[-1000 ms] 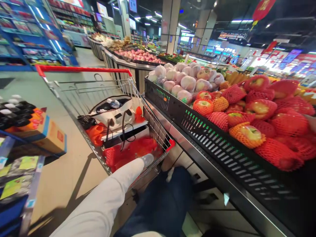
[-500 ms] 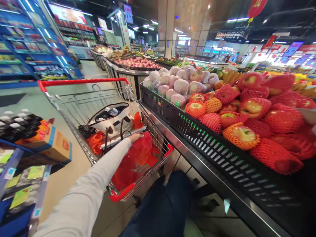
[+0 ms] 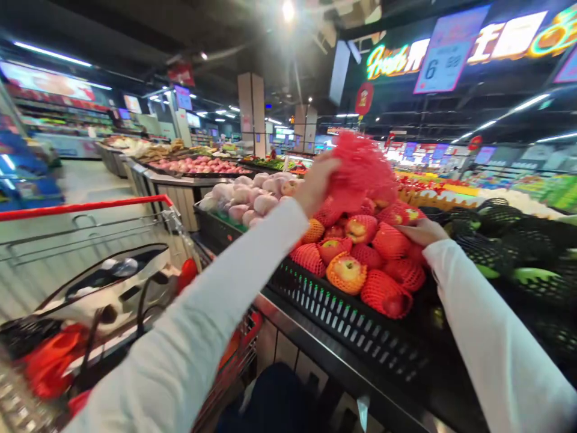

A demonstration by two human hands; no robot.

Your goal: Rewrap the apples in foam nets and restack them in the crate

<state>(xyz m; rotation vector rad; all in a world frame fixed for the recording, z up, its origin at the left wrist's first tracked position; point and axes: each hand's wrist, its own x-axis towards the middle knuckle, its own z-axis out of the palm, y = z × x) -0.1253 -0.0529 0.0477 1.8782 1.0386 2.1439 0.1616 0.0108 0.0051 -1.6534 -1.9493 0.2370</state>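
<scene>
My left hand [image 3: 318, 180] is raised over the fruit display, gripping a red mesh bag [image 3: 360, 171] that hangs bunched above the pile. Below it lie apples in red and orange foam nets [image 3: 356, 264] in a black slatted crate [image 3: 342, 319]. My right hand [image 3: 421, 231] rests on the netted apples at the right side of the pile; whether its fingers hold one is hidden. Both arms wear white sleeves.
A shopping cart with a red handle [image 3: 85, 207] stands at my left, holding a white bag [image 3: 117, 288] and red items. Pale wrapped fruit [image 3: 247, 195] lies behind the apples. Dark netted fruit [image 3: 505, 252] fills the right. More produce stands run down the aisle.
My left hand lifted the red mesh bag out of the cart and swung it right, up over the apples. My right hand has come into view on the pile. The view turned right.
</scene>
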